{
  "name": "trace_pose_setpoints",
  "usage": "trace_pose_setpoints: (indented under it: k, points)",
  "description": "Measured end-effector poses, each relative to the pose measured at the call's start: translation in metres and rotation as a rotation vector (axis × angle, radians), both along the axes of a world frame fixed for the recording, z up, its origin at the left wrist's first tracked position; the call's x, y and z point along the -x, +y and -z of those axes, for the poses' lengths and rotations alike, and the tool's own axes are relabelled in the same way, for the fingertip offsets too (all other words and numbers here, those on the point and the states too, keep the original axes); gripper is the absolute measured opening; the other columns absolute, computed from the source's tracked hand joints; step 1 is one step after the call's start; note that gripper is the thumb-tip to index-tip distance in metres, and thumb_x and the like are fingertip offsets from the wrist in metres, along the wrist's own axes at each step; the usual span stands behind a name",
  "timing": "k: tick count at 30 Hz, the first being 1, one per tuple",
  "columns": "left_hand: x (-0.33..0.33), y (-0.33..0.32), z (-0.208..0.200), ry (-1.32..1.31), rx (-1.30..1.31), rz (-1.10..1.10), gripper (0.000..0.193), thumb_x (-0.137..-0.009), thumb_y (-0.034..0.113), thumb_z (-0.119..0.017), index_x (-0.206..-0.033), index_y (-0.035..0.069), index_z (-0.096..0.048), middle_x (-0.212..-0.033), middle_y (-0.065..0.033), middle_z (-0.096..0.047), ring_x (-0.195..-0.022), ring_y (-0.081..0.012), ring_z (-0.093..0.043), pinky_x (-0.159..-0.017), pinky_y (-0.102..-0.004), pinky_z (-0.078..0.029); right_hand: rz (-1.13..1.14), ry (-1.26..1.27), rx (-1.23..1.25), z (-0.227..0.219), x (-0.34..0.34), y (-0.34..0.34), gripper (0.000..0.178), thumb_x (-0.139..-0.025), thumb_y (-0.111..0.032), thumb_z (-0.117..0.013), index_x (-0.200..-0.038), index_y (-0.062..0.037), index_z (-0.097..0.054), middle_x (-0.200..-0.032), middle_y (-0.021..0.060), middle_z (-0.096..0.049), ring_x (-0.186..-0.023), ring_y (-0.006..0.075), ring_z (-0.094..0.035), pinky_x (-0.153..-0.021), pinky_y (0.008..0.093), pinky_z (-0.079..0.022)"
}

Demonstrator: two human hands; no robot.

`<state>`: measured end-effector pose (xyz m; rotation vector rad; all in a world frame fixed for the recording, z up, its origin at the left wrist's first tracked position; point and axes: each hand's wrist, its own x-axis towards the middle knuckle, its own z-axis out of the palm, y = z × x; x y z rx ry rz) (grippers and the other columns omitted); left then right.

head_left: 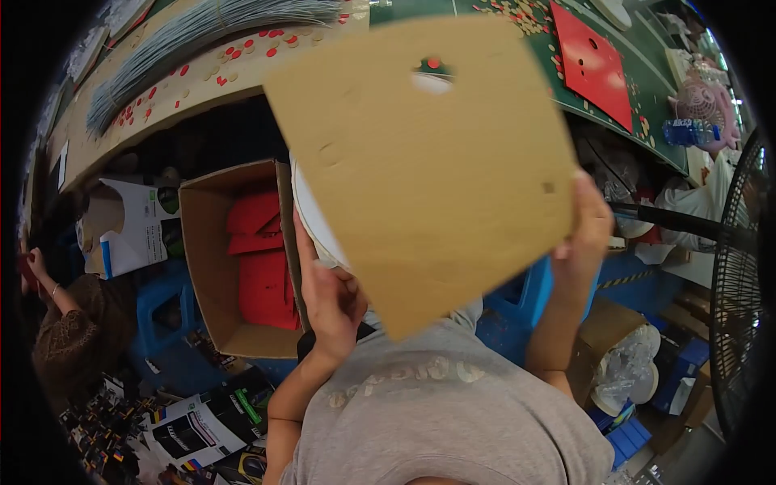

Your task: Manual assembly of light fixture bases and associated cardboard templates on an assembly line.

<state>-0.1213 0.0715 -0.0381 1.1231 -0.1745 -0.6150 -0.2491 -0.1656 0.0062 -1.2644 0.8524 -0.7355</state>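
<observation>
A square brown cardboard sheet (pixel 440 170) is held up in front of me, tilted, with a hole near its far edge. My right hand (pixel 586 230) grips its right edge, some fingers hidden behind it. Behind the sheet's left side shows the curved rim of a white round thing (pixel 314 212), mostly covered. My left hand (pixel 330 303) is closed at that rim, fingers along its outer side. Whether the left hand also touches the cardboard, I cannot tell.
An open cardboard box (pixel 212 267) with red pieces (pixel 263 275) stands left. Grey wires (pixel 186 48) and red discs lie on the bench. A red sheet (pixel 594 69) lies far right, a bottle (pixel 691 132) nearby. A black fan (pixel 740 283) stands right; another person (pixel 77 323) sits left.
</observation>
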Motion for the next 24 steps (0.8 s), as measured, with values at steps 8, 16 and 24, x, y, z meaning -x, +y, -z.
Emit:
trace_pose_setpoints:
  k: [8,16,24]
  points:
    - [0.006,0.041,0.014,0.125,-0.063,0.031,0.079,-0.097,0.039,-0.051,-0.158,-0.002,-0.022,-0.154,-0.0179,-0.041,-0.140,-0.0265,-0.043,-0.116,-0.0382,-0.033,-0.121,0.124,0.201,0.015,-0.009,0.033,0.050,-0.095,-0.005,-0.068,-0.142,0.0029,-0.055,-0.096,0.0068,-0.073,-0.074,0.0044,-0.065,-0.062,0.0178,-0.049]
    - [-0.011,0.021,-0.031,0.174,-0.283,0.102,0.085,-0.086,0.018,-0.065,-0.156,-0.003,-0.023,-0.144,-0.0193,-0.047,-0.130,-0.0249,-0.049,-0.108,-0.0349,-0.041,-0.227,0.062,0.050,0.014,0.003,0.030,0.059,-0.092,0.000,-0.068,-0.148,0.0026,-0.048,-0.101,0.0118,-0.075,-0.090,0.0075,-0.067,-0.076,0.0198,-0.049]
    - [-0.030,0.024,-0.039,0.083,-0.288,0.213,0.090,-0.083,0.018,-0.065,-0.158,-0.003,-0.021,-0.149,-0.0205,-0.041,-0.138,-0.0264,-0.042,-0.115,-0.0356,-0.032,-0.296,0.150,0.207,0.006,-0.001,0.037,0.064,-0.092,0.003,-0.066,-0.152,0.0029,-0.043,-0.110,0.0163,-0.074,-0.099,0.0117,-0.068,-0.086,0.0231,-0.051]
